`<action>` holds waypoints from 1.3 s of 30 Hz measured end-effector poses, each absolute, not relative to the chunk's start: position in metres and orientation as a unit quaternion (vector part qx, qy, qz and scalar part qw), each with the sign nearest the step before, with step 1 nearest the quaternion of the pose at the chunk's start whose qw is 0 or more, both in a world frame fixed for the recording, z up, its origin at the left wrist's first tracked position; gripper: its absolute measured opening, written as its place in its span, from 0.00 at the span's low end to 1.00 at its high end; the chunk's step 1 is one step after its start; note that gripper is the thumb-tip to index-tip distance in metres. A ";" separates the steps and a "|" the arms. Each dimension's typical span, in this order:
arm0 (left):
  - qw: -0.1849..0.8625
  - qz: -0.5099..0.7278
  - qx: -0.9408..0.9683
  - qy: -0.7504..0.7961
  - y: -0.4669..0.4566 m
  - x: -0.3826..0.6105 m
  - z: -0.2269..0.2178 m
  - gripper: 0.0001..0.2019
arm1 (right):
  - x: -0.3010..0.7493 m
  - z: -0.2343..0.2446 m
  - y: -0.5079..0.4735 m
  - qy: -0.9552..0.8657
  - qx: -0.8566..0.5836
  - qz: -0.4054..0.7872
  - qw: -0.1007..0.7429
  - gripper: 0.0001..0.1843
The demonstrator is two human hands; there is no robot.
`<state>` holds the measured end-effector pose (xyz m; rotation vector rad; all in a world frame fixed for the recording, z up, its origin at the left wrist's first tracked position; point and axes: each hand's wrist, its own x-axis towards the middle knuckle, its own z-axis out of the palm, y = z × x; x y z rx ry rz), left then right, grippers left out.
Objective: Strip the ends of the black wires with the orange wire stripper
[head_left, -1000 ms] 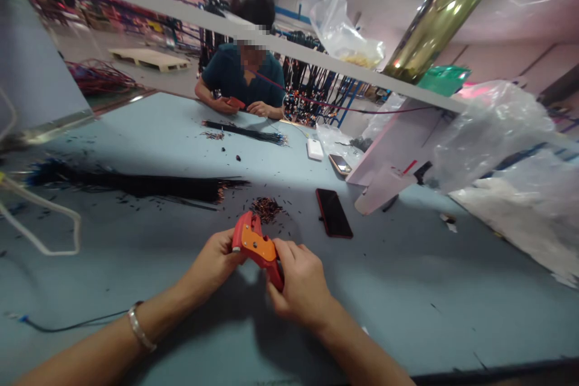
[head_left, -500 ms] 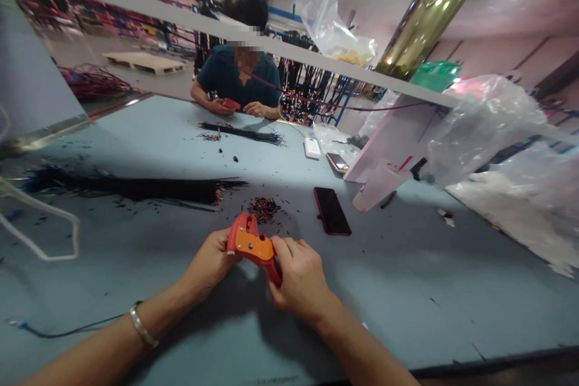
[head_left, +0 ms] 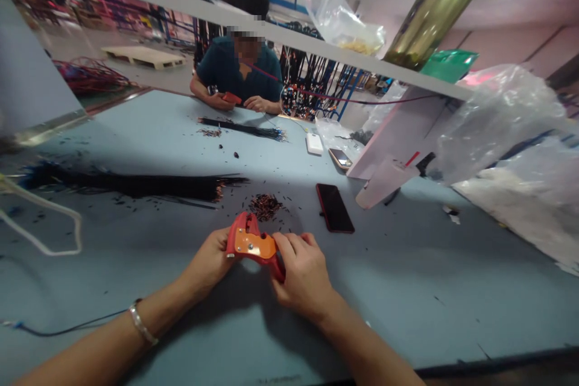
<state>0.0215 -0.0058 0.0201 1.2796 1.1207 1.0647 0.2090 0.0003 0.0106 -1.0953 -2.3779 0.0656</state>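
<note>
My right hand (head_left: 302, 274) is wrapped round the handles of a red and orange wire stripper (head_left: 250, 242), held just above the blue table (head_left: 407, 289). My left hand (head_left: 208, 259) is pinched at the tool's head; what its fingers hold is hidden. Just beyond the tool lies a small heap of stripped wire bits (head_left: 265, 205). A long bundle of black wires (head_left: 136, 185) stretches across the table to the left.
A dark phone (head_left: 335, 207) lies right of the heap, with another phone (head_left: 340, 158) and a white box (head_left: 314, 143) further back. A person (head_left: 237, 69) sits across the table with a red tool and a wire bundle (head_left: 244, 128). Plastic bags (head_left: 497, 126) crowd the right side.
The tool has tilted slightly flatter between my hands. Both hands stay in the same spot; the view has shifted a little.
</note>
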 end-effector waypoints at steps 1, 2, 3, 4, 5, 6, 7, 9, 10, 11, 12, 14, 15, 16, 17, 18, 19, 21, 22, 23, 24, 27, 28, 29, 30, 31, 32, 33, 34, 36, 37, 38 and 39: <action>0.539 0.447 0.537 0.470 -0.006 0.021 0.020 0.12 | 0.209 0.011 0.000 -0.877 -0.402 0.020 0.262 0.24; 0.541 0.448 0.534 0.471 -0.006 0.021 0.019 0.11 | 0.209 0.011 0.000 -0.878 -0.400 0.013 0.264 0.24; 0.543 0.451 0.527 0.474 -0.006 0.021 0.019 0.11 | 0.209 0.011 0.000 -0.878 -0.398 0.005 0.265 0.24; 0.545 0.456 0.518 0.475 -0.007 0.020 0.019 0.11 | 0.209 0.011 0.000 -0.879 -0.396 -0.003 0.265 0.24; 0.549 0.459 0.510 0.476 -0.007 0.021 0.020 0.11 | 0.209 0.011 0.000 -0.879 -0.396 -0.010 0.265 0.25; 0.552 0.462 0.503 0.477 -0.007 0.021 0.021 0.11 | 0.209 0.011 -0.001 -0.880 -0.395 -0.013 0.264 0.25; 0.555 0.463 0.499 0.478 -0.008 0.021 0.022 0.12 | 0.209 0.011 -0.001 -0.881 -0.393 -0.014 0.264 0.26; 0.559 0.460 0.499 0.476 -0.008 0.022 0.025 0.13 | 0.210 0.012 -0.002 -0.880 -0.389 -0.015 0.270 0.26; 0.559 0.458 0.502 0.474 -0.008 0.022 0.026 0.13 | 0.210 0.012 -0.002 -0.881 -0.386 -0.015 0.275 0.27; 0.559 0.458 0.506 0.471 -0.008 0.022 0.028 0.14 | 0.210 0.012 -0.002 -0.881 -0.383 -0.015 0.278 0.27; 0.558 0.457 0.509 0.469 -0.008 0.022 0.029 0.14 | 0.210 0.012 -0.002 -0.881 -0.381 -0.014 0.280 0.27; 0.555 0.451 0.514 0.473 -0.008 0.022 0.030 0.15 | 0.210 0.012 -0.002 -0.881 -0.381 -0.009 0.282 0.27; 0.554 0.448 0.514 0.477 -0.008 0.022 0.030 0.15 | 0.209 0.013 -0.002 -0.880 -0.382 -0.006 0.282 0.27; 0.553 0.444 0.514 0.482 -0.008 0.022 0.030 0.15 | 0.209 0.013 -0.002 -0.879 -0.384 -0.002 0.281 0.26; 0.553 0.444 0.514 0.482 -0.008 0.022 0.028 0.16 | 0.209 0.013 -0.002 -0.879 -0.387 0.004 0.280 0.26; 0.555 0.446 0.514 0.478 -0.007 0.022 0.026 0.16 | 0.209 0.013 -0.001 -0.878 -0.389 0.012 0.279 0.26; 0.557 0.450 0.514 0.472 -0.007 0.021 0.023 0.15 | 0.209 0.014 -0.001 -0.877 -0.391 0.020 0.277 0.26; 0.564 0.455 0.514 0.459 -0.005 0.020 0.019 0.14 | 0.208 0.014 -0.001 -0.877 -0.394 0.030 0.273 0.27; 0.567 0.456 0.515 0.454 -0.005 0.020 0.017 0.13 | 0.208 0.014 -0.001 -0.877 -0.395 0.031 0.272 0.26; 0.568 0.456 0.515 0.452 -0.004 0.020 0.016 0.12 | 0.208 0.014 -0.001 -0.876 -0.397 0.028 0.272 0.26; 0.567 0.455 0.517 0.453 -0.004 0.020 0.016 0.12 | 0.208 0.014 -0.001 -0.876 -0.399 0.024 0.270 0.25; 0.559 0.452 0.522 0.458 -0.004 0.021 0.020 0.12 | 0.207 0.012 0.000 -0.877 -0.406 0.010 0.257 0.22; 0.555 0.452 0.521 0.464 -0.004 0.022 0.021 0.13 | 0.207 0.011 0.000 -0.878 -0.408 0.007 0.252 0.21; 0.552 0.452 0.518 0.471 -0.004 0.023 0.023 0.14 | 0.206 0.010 0.001 -0.878 -0.410 0.003 0.248 0.20; 0.549 0.452 0.514 0.480 -0.003 0.023 0.024 0.14 | 0.206 0.010 0.002 -0.877 -0.412 0.001 0.246 0.19; 0.547 0.452 0.508 0.488 -0.003 0.024 0.024 0.14 | 0.205 0.009 0.003 -0.877 -0.415 -0.001 0.245 0.18; 0.546 0.453 0.501 0.496 -0.002 0.024 0.024 0.14 | 0.205 0.009 0.004 -0.876 -0.418 -0.002 0.242 0.17; 0.546 0.455 0.493 0.502 -0.002 0.025 0.024 0.14 | 0.204 0.008 0.005 -0.875 -0.421 -0.003 0.240 0.16; 0.547 0.457 0.485 0.507 -0.001 0.025 0.023 0.14 | 0.203 0.008 0.006 -0.875 -0.423 -0.004 0.236 0.15; 0.552 0.458 0.470 0.515 0.000 0.025 0.021 0.13 | 0.202 0.008 0.009 -0.874 -0.429 -0.004 0.228 0.13; 0.555 0.459 0.462 0.518 0.001 0.026 0.020 0.13 | 0.201 0.008 0.010 -0.874 -0.431 -0.004 0.224 0.13; 0.559 0.460 0.455 0.519 0.002 0.026 0.019 0.13 | 0.200 0.008 0.011 -0.874 -0.434 -0.004 0.221 0.13; 0.564 0.461 0.448 0.518 0.003 0.025 0.017 0.13 | 0.200 0.008 0.012 -0.873 -0.436 -0.003 0.218 0.12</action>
